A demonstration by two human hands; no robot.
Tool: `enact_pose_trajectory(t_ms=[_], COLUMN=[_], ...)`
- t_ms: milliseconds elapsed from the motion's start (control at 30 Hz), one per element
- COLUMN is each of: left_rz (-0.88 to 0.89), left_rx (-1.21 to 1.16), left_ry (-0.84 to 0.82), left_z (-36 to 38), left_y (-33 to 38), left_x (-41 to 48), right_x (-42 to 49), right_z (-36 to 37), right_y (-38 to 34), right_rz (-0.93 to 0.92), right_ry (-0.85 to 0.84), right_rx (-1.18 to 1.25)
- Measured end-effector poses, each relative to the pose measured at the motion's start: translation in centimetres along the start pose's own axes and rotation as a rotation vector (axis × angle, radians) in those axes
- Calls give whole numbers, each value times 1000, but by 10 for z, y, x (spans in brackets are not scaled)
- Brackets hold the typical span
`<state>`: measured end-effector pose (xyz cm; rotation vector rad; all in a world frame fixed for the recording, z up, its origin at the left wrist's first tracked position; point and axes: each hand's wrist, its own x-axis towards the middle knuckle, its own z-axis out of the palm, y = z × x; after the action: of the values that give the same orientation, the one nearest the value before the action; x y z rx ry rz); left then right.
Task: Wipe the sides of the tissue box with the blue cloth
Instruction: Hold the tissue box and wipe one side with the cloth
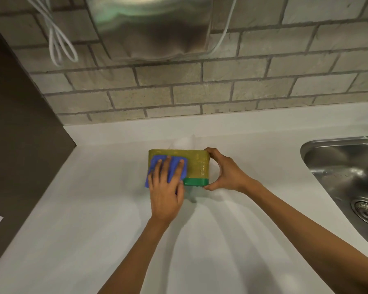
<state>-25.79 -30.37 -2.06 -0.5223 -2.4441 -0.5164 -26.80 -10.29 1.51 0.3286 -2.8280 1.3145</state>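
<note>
White surface (94, 209) under a brick wall is carrying the tissue box (197, 164). I am pressing the blue cloth (172, 166) flat against its near side with my left hand (165, 187), grip spread; my right hand (225, 170) is clasping the box's end. Next, I judge, turning it for another side.

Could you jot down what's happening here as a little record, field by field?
place: white counter against a brick wall
box: olive tissue box with a green base, on the counter
cloth: blue cloth pressed flat on the box's near side
left hand: left hand spread over the cloth
right hand: right hand gripping the box's right end
nearby: steel sink at right, white cable and a metal fixture on the wall
</note>
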Motion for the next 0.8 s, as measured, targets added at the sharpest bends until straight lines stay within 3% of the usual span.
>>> enact_pose_trajectory(t_ms=[200,267,433,800], left_rz=[-725,-875,-1053,-1333], left_rx=[-255,-344,-517,-851], left_ry=[66,43,-43,92], left_z=[-18,-25,-34,-26], left_y=[2,-8,-18,-15], left_x=[27,33,21,-6], right_x=[-16,-24,-42,-68], right_z=[14,22,46,83], right_y=[1,0,-3,0], right_rz=[-18,-37,-105,-273], right_ry=[66,87,142,252], right_rx=[-54,-104,-272,-335])
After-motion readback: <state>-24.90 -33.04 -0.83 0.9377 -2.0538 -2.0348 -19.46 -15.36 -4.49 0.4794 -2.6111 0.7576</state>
